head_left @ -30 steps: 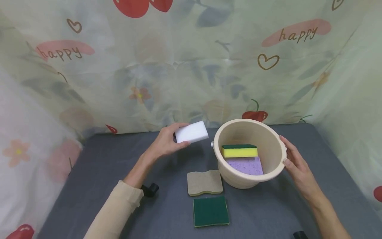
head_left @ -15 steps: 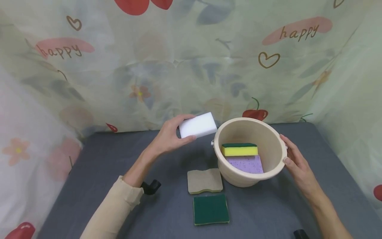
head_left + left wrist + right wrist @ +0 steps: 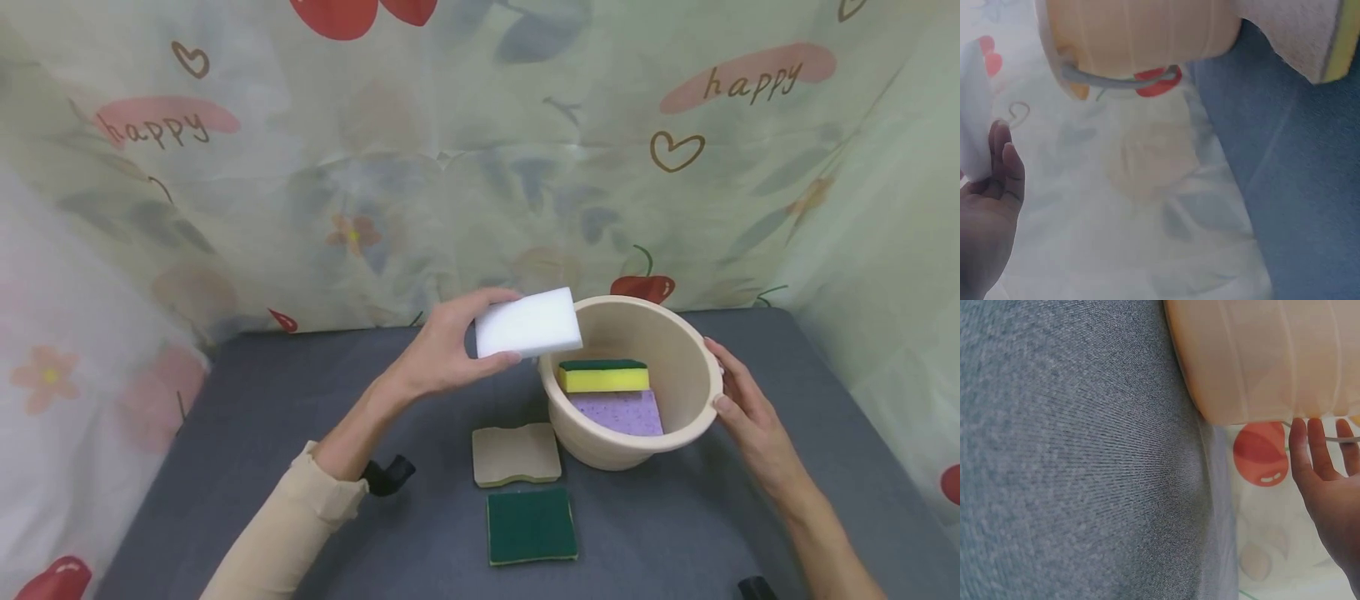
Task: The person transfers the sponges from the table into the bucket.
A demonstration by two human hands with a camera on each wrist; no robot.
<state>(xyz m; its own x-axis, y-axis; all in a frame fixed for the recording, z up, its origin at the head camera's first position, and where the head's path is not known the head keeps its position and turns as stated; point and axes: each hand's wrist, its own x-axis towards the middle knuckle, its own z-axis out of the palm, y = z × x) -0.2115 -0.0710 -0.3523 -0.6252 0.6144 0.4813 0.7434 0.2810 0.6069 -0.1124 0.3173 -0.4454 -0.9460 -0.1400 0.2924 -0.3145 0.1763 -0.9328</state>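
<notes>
My left hand (image 3: 442, 346) pinches a white sponge block (image 3: 528, 323) between thumb and fingers, above the left rim of a cream bucket (image 3: 558, 417). In the left wrist view the sponge block (image 3: 974, 112) shows at the left edge, gripped by the hand (image 3: 991, 206). On the bucket's other side, my right hand (image 3: 753, 417) holds the rim, thumb at its edge and fingers along the outer wall. The right wrist view has those fingertips touching the bucket wall (image 3: 1254, 356). Inside lie a yellow sponge with a dark green top (image 3: 603, 379) and a purple sponge (image 3: 618, 412).
Left of the bucket's base lies a beige wavy-edged sponge (image 3: 516, 456), and nearer to me a dark green scouring pad (image 3: 531, 527). Both rest on the grey cloth-covered table (image 3: 645, 533). A printed curtain (image 3: 442, 208) hangs behind and along the sides.
My left hand has carried the white sponge block rightward, from beside the bucket to above its left rim. The right hand and the bucket stay in place.
</notes>
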